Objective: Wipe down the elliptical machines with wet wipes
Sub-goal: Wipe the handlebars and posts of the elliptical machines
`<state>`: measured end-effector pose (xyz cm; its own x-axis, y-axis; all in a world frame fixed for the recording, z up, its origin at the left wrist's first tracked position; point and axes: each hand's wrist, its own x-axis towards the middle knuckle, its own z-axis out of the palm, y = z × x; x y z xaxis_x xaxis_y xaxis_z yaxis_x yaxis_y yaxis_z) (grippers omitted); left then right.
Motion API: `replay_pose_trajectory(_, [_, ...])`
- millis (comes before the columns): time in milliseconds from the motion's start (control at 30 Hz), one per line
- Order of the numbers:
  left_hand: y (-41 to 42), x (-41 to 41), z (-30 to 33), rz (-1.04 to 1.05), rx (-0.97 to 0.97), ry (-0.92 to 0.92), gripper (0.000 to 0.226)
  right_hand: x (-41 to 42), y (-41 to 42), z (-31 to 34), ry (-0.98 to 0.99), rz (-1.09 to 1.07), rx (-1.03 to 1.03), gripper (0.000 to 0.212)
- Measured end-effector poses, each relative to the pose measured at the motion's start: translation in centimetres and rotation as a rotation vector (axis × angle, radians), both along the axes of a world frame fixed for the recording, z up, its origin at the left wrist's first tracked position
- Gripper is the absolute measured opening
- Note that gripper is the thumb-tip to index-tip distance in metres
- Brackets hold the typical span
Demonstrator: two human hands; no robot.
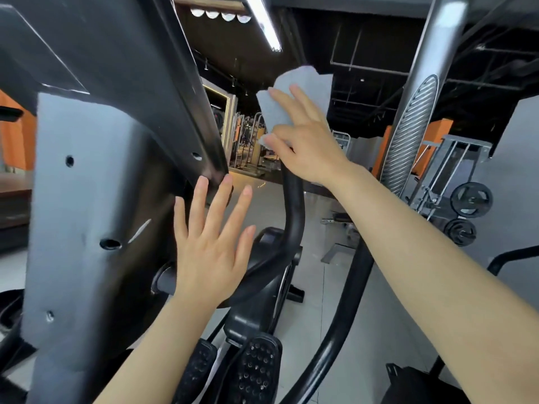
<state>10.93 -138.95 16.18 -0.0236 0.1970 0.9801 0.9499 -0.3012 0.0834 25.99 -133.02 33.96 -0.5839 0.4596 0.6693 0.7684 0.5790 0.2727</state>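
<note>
— While up at the top of the black handlebar (291, 205), holding what, that right hand (306, 147)?
— Gripping a pale wipe (294, 97), thumb and fingers curled over it; most of the wipe sticking up above the fingers. Pressed on the bar's top end, or just over it — cannot tell.
— And the left hand (210, 243)?
— Wide, fingers spread and straight, holding nothing. Raised just beside the grey console column (87, 199), fingertips near its dark lower edge; touching or not, unclear.
— Lower down?
— Two studded black pedals (256, 371) side by side near the bottom edge. Off to the right, a silver ribbed upright (414, 135), with weight plates (471, 199) on a rack beyond it.
</note>
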Motion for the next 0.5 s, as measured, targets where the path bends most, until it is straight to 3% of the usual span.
replay_pose_trajectory(100, [0.0, 0.1, 0.0, 0.014, -0.011, 0.001, 0.05, -0.9, -0.4, 0.3, 0.111, 0.057, -0.08, 0.04])
replay_pose_trajectory(200, [-0.1, 0.1, 0.1, 0.032, -0.027, 0.008, 0.05, -1.2, 0.3, -0.3, 0.214, 0.089, 0.048, 0.036])
replay_pose_trajectory(333, [-0.1, 0.2, 0.0, 0.046, -0.027, 0.014, 0.049, -2.2, 2.1, -2.7, 0.281, 0.011, 0.166, 0.082])
replay_pose_trajectory(400, [-0.1, 0.1, 0.0, 0.043, -0.028, 0.011, 0.049, -3.3, 2.4, -3.8, 0.349, -0.02, 0.193, 0.094])
replay_pose_trajectory(500, [-0.1, 0.0, 0.0, 0.031, -0.032, 0.015, 0.05, -3.8, 2.5, -5.2, 0.42, -0.013, 0.166, 0.079])
